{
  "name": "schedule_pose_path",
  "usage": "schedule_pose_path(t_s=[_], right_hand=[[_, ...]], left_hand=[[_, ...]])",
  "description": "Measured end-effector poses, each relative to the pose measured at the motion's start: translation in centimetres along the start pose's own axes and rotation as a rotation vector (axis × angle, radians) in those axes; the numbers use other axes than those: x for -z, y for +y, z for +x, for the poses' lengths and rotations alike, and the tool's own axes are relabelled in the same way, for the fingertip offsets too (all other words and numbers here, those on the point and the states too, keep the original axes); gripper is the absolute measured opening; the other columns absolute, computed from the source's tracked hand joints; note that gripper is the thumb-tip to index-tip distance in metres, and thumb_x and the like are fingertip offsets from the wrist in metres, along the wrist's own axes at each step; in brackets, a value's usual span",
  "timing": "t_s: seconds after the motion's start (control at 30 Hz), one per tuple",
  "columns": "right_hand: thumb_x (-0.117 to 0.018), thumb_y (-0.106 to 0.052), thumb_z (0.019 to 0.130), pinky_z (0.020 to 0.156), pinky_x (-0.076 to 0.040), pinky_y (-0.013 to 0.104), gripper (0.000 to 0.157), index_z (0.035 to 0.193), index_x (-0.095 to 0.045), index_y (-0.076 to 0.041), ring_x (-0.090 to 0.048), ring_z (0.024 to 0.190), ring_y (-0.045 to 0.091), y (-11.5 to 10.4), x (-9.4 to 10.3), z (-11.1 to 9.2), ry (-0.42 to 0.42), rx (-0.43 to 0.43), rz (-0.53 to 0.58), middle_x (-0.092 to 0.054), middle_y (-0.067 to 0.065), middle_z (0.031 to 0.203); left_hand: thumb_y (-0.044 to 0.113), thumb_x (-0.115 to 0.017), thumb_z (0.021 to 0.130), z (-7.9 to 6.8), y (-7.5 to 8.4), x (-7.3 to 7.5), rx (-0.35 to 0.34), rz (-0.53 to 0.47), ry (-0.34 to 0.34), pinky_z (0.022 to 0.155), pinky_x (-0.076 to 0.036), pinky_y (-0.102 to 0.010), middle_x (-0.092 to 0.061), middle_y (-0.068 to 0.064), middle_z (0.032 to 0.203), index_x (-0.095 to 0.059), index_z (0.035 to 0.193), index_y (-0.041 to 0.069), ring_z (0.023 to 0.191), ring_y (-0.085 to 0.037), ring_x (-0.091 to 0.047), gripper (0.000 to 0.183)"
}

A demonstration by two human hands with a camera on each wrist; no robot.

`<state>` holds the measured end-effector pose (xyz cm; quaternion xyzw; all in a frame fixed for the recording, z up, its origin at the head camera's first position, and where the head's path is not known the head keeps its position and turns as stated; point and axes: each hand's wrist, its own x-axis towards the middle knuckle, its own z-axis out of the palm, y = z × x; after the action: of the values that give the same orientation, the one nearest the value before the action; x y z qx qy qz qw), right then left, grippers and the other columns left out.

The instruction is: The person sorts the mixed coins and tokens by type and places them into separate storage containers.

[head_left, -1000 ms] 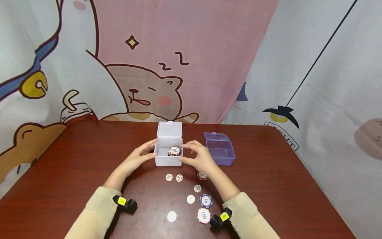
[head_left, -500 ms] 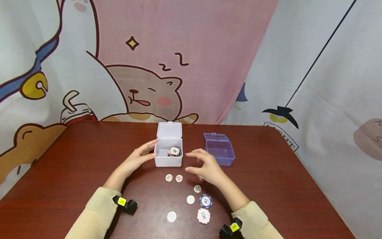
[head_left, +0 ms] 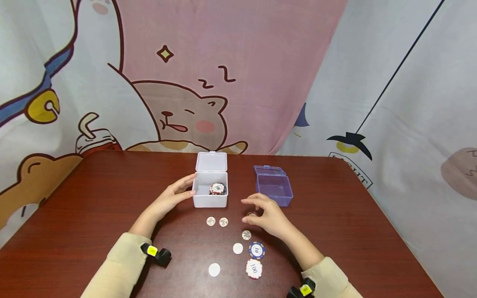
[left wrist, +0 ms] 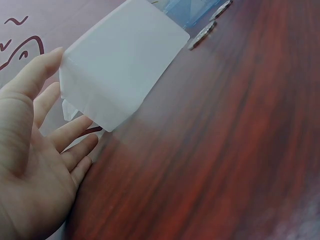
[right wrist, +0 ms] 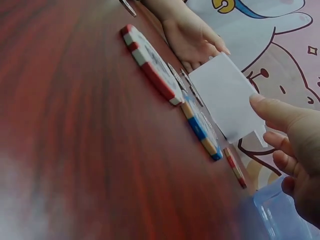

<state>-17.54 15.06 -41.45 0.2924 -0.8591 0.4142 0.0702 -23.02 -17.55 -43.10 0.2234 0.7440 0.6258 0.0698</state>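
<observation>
My left hand (head_left: 169, 200) touches the left side of a small white box (head_left: 210, 201) with its thumb and fingertips, the fingers fairly straight. The box stands with its hinged lid raised, and a few stacked poker chips (head_left: 218, 189) lie inside at the right. My right hand (head_left: 268, 213) is off to the right of the box, thumb and fingers spread apart with nothing between them. In the head view it overlaps a red poker chip (head_left: 252, 214) on the table, partly hidden by the fingers. The right wrist view shows this red chip (right wrist: 235, 169) flat on the wood.
Behind my right hand stands a translucent purple box (head_left: 283, 200) with its lid up. In front lie a blue 10 chip (head_left: 257, 250), a white 100 chip (head_left: 254, 269), small shiny patterned discs (head_left: 223, 222) and plain white discs (head_left: 214, 270). A printed curtain (head_left: 261, 82) hangs behind.
My right hand has left the white box's right side and moved right and toward me, over the red chip. The left hand and both boxes have stayed in place.
</observation>
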Motion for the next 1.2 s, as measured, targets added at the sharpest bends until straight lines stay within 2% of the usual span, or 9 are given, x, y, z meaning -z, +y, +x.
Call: schedule_pose_path(t_s=[0.1,0.23,0.5,0.77,1.13,1.2], right_hand=[[-0.079,-0.024,0.067,0.063,-0.041,0.031,0.048,0.109,-0.065,-0.008,-0.05,0.076,0.021,0.3,0.2,-0.5,-0.005,0.019,0.0,-0.057,-0.008,0.104],[-0.08,-0.022,0.066,0.064,-0.041,0.028,0.048,0.109,-0.065,-0.007,-0.05,0.075,0.019,0.6,0.4,-1.1,-0.007,0.038,-0.013,-0.058,-0.007,0.104],[-0.08,-0.019,0.065,0.063,-0.041,0.025,0.048,0.108,-0.065,-0.007,-0.05,0.074,0.016,1.3,0.5,-1.7,-0.014,0.045,-0.041,-0.058,-0.004,0.105],[-0.08,-0.021,0.066,0.069,-0.043,0.025,0.048,0.11,-0.064,-0.008,-0.052,0.083,0.011,2.0,0.1,-2.3,-0.05,0.0,-0.095,-0.056,-0.003,0.105],[-0.078,-0.022,0.068,0.064,-0.041,0.023,0.047,0.11,-0.064,-0.007,-0.048,0.074,0.009,2.3,-0.1,-2.4,-0.051,-0.024,-0.105,-0.056,-0.003,0.101],[-0.078,-0.022,0.068,0.064,-0.041,0.023,0.046,0.11,-0.064,-0.007,-0.047,0.074,0.009,2.2,-0.1,-2.3,-0.054,-0.037,-0.108,-0.056,-0.004,0.1]], left_hand=[[0.014,-0.058,0.087,-0.3,1.3,-0.3,0.002,-0.007,-0.012,0.098,-0.022,-0.053,-0.035,-0.019,0.138,-0.033,0.139,0.011,0.126,-0.036,-0.029,0.057],[0.008,-0.057,0.088,-0.6,2.9,-0.7,0.013,-0.017,-0.019,0.098,-0.021,-0.053,-0.033,-0.024,0.137,-0.031,0.139,0.004,0.126,-0.038,-0.028,0.058],[0.009,-0.057,0.088,-0.5,2.9,-0.7,0.007,-0.011,-0.02,0.098,-0.021,-0.054,-0.033,-0.024,0.137,-0.03,0.139,0.003,0.125,-0.039,-0.028,0.058],[0.009,-0.057,0.088,-0.5,2.9,-0.8,0.005,-0.015,-0.021,0.098,-0.021,-0.054,-0.033,-0.024,0.137,-0.031,0.139,0.004,0.126,-0.039,-0.028,0.058],[0.007,-0.055,0.088,-0.7,2.9,-0.6,0.009,-0.012,-0.028,0.098,-0.02,-0.055,-0.031,-0.025,0.138,-0.028,0.139,0.002,0.126,-0.041,-0.025,0.058],[0.006,-0.056,0.088,-0.6,2.4,-0.5,0.006,-0.021,-0.027,0.098,-0.02,-0.055,-0.031,-0.025,0.138,-0.029,0.139,0.003,0.126,-0.04,-0.025,0.058]])
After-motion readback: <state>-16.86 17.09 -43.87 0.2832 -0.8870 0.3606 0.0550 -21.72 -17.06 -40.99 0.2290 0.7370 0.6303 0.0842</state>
